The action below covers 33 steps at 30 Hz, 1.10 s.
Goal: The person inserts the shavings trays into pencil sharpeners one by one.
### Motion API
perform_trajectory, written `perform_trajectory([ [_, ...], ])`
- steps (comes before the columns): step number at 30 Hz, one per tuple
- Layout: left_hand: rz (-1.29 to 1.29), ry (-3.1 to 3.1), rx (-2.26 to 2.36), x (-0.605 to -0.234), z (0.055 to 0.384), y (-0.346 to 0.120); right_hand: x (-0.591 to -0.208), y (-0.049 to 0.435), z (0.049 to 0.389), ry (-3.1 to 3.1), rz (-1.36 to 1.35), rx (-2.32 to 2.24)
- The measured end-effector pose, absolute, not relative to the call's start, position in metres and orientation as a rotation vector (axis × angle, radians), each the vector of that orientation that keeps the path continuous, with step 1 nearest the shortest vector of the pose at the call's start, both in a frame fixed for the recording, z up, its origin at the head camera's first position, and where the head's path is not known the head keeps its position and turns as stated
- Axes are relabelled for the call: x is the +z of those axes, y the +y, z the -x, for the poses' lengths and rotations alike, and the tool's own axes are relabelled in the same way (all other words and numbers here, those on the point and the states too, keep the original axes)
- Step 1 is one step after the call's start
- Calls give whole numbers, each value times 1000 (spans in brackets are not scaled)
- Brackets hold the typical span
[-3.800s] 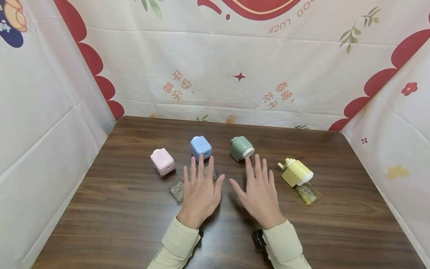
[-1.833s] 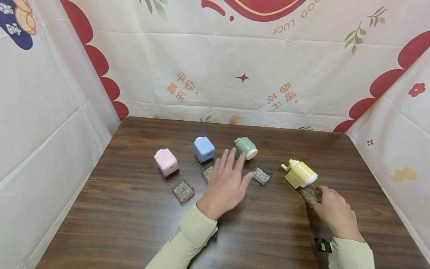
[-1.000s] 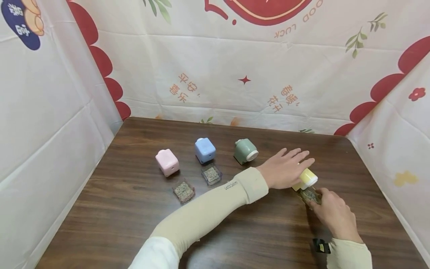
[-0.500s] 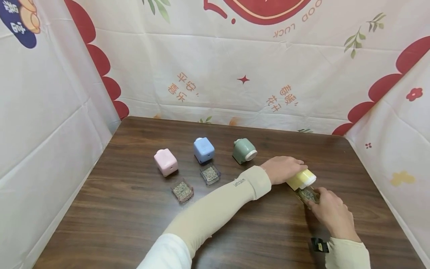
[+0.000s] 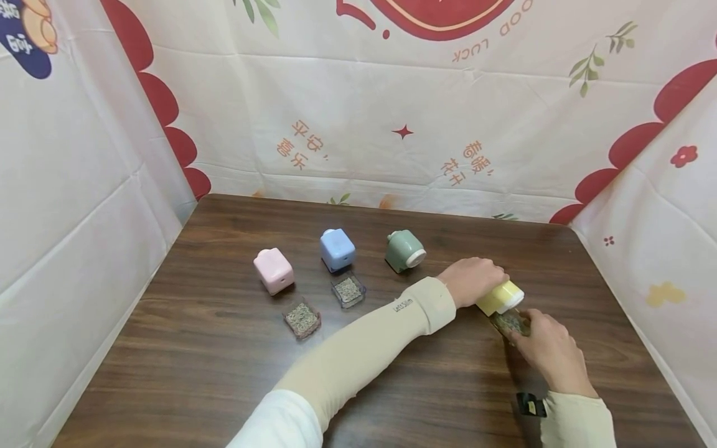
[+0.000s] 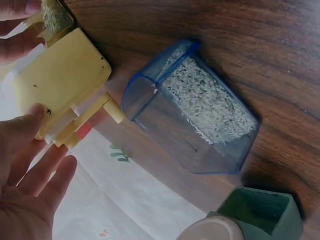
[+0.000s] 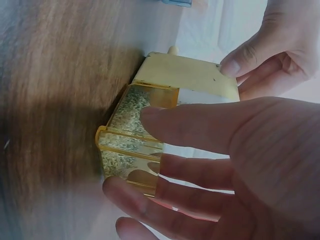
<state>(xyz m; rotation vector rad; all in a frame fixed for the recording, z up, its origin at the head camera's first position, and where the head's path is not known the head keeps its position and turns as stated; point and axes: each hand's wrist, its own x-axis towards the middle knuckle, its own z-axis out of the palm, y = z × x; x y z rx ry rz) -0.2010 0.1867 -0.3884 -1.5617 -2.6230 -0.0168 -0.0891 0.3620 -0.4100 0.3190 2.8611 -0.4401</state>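
In the head view my left hand [image 5: 473, 280] holds the yellow crank pencil sharpener [image 5: 504, 298] from behind. The left wrist view shows its crank handle [image 6: 97, 111] beside the fingers. My right hand [image 5: 551, 351] grips the sharpener's clear amber shavings drawer [image 7: 132, 140], thumb on one side and fingers on the other. Pencil shavings fill it, and its inner end meets the sharpener body. Left of them stand the green [image 5: 404, 250], blue [image 5: 337, 250] and pink [image 5: 273, 271] sharpeners.
Drawers of shavings lie before the blue sharpener [image 5: 363, 289] and the pink one [image 5: 318, 323]. A blue clear drawer [image 6: 192, 172] near the green sharpener is hidden behind my left arm in the head view. Printed cloth [image 5: 358, 93] hangs behind the wooden table [image 5: 185, 373].
Both hands have left the middle of the table. My right hand reached the yellow sharpener's drawer first, then my left hand crossed rightward and took hold of its body.
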Motion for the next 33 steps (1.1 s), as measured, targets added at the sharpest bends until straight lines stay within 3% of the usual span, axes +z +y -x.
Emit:
perform_trajectory([
  [33, 1531, -2625, -120, -389, 199, 186, -420, 354, 110, 3012, -265, -626],
])
